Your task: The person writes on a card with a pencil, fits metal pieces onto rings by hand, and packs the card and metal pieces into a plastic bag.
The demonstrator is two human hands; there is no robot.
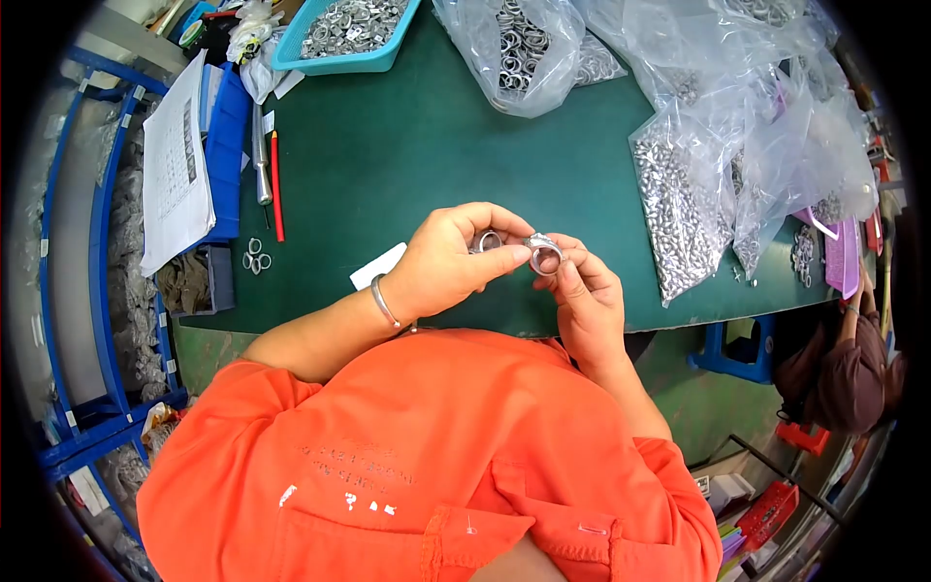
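Perhaps a half-hidden ring [489,233], left hand [446,254]

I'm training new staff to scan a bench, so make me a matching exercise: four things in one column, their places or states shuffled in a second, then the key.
Column one
1. Metal bracelet
2. Light-blue basket
3. Three loose rings
4. Right hand

Column two
A. Lying on the green table, near the thin red tool
B. Pinching a ring between thumb and finger
C. Around the left wrist
D. At the far side of the table, holding small metal parts

Right pairs: 1-C, 2-D, 3-A, 4-B
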